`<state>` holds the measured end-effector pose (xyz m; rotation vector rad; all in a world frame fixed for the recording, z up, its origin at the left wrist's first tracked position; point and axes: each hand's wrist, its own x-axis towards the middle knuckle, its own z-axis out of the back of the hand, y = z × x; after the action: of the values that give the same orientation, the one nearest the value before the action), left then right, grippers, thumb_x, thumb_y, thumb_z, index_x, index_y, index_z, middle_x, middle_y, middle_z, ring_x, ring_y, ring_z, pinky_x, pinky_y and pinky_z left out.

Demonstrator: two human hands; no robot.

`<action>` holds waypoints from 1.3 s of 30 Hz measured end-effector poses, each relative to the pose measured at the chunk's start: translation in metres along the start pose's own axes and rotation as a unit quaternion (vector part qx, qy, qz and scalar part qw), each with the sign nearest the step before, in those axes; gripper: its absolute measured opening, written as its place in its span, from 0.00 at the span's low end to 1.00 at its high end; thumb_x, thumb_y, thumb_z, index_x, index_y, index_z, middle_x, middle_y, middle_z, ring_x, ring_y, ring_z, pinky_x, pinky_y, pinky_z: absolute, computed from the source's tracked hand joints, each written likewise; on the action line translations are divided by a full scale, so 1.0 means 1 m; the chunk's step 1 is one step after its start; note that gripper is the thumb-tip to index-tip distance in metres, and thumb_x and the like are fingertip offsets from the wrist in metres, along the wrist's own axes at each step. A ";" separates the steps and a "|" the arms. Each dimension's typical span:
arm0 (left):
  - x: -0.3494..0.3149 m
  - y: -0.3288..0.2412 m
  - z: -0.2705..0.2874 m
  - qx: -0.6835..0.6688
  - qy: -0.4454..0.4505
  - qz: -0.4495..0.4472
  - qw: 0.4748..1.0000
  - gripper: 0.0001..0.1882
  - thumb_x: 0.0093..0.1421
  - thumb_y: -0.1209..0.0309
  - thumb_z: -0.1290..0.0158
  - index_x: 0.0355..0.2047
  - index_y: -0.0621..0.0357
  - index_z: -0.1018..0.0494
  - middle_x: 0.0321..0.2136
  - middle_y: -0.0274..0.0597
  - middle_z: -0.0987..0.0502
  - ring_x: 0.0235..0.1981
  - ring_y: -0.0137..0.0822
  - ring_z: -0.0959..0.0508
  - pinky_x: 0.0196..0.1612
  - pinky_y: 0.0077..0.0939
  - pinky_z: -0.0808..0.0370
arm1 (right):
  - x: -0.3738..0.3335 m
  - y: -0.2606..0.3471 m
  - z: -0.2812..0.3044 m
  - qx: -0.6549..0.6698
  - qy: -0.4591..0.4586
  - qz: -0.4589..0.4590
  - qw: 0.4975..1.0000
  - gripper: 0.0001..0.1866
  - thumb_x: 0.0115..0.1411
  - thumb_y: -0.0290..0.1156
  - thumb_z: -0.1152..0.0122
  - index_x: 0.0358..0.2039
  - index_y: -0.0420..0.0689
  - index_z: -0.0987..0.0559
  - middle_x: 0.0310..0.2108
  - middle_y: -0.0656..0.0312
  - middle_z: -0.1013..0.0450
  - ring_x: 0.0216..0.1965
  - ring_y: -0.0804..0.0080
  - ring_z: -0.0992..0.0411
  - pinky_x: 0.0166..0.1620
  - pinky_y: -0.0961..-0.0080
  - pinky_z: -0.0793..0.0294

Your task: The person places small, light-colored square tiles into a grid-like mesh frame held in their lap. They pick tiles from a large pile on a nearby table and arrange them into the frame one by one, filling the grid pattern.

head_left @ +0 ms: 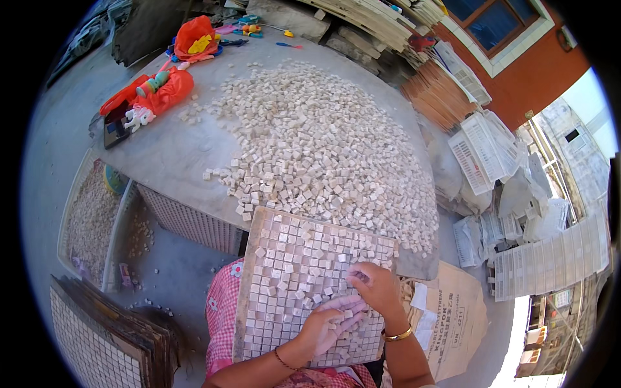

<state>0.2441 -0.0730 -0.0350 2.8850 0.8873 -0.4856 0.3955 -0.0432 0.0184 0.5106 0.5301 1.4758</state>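
A square grid tray [260,223] rests tilted across my lap, many of its cells filled with small pale stone cubes, with loose cubes scattered on top. My left hand [331,326] lies palm up over the tray's lower right, fingers stretched, with a few stone cubes [334,315] on the palm and by the thumb. Just above it, my right hand [376,284] bends down to the grid with thumb and fingers pinched together. What sits between those fingertips is too small to make out.
A big heap of stone cubes [310,136] covers the table [187,152] ahead. Red plastic bags [169,90] with toys lie at its far left. A white bin [90,213] of cubes and stacked filled trays [107,333] stand left; white plastic crates [485,152] and flattened cardboard [459,323] are right.
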 end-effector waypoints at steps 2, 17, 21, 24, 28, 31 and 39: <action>0.000 0.000 0.000 -0.013 0.004 0.005 1.000 0.24 0.52 0.83 0.63 0.51 0.75 0.39 0.50 0.53 0.33 0.55 0.41 0.35 0.59 0.34 0.37 | 0.001 -0.007 -0.002 -0.019 0.002 0.015 1.000 0.09 0.50 0.28 0.39 0.32 0.40 0.24 0.27 0.55 0.26 0.27 0.65 0.27 0.31 0.75 0.29; -0.001 -0.004 0.006 -0.052 -0.010 0.001 0.999 0.29 0.51 0.79 0.61 0.56 0.67 0.42 0.50 0.47 0.34 0.50 0.36 0.33 0.58 0.33 0.37 | -0.038 -0.001 0.011 0.012 0.080 0.144 0.986 0.10 0.48 0.26 0.37 0.33 0.42 0.21 0.33 0.58 0.26 0.32 0.63 0.28 0.37 0.73 0.28; 0.001 0.002 0.005 -0.052 -0.015 0.020 0.998 0.29 0.50 0.81 0.62 0.56 0.70 0.43 0.52 0.49 0.35 0.53 0.38 0.34 0.60 0.34 0.38 | -0.030 0.004 0.017 0.030 0.055 0.067 0.996 0.11 0.49 0.27 0.40 0.35 0.41 0.23 0.30 0.56 0.27 0.29 0.65 0.28 0.32 0.74 0.28; -0.001 0.002 -0.001 -0.028 -0.004 0.058 0.998 0.28 0.51 0.82 0.63 0.56 0.73 0.44 0.53 0.53 0.37 0.57 0.42 0.37 0.61 0.34 0.40 | -0.015 0.002 0.018 0.028 0.045 -0.005 0.999 0.10 0.49 0.26 0.40 0.33 0.40 0.23 0.31 0.58 0.26 0.29 0.74 0.29 0.32 0.80 0.30; -0.001 0.001 -0.001 -0.007 0.038 0.091 0.995 0.28 0.52 0.82 0.64 0.56 0.74 0.45 0.55 0.56 0.37 0.57 0.44 0.36 0.61 0.33 0.40 | 0.004 0.009 0.011 0.025 0.026 -0.013 0.999 0.09 0.50 0.26 0.41 0.33 0.39 0.24 0.28 0.59 0.27 0.27 0.76 0.30 0.30 0.80 0.31; -0.001 -0.003 -0.003 0.003 0.040 0.084 0.996 0.28 0.52 0.83 0.63 0.56 0.74 0.44 0.54 0.56 0.37 0.57 0.44 0.36 0.61 0.33 0.39 | 0.017 -0.003 -0.005 0.001 0.004 0.016 1.000 0.09 0.50 0.26 0.41 0.32 0.39 0.25 0.27 0.59 0.29 0.27 0.74 0.30 0.30 0.78 0.30; 0.003 0.000 0.014 0.038 0.027 0.054 0.997 0.20 0.55 0.79 0.59 0.49 0.74 0.35 0.36 0.47 0.27 0.34 0.32 0.27 0.40 0.23 0.29 | 0.031 -0.012 -0.018 -0.080 -0.047 0.115 0.989 0.11 0.51 0.30 0.41 0.35 0.43 0.25 0.31 0.57 0.30 0.34 0.59 0.30 0.36 0.68 0.29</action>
<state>0.2427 -0.0732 -0.0492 3.0094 0.7287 -0.4430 0.3943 -0.0122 -0.0040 0.5239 0.2826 1.6891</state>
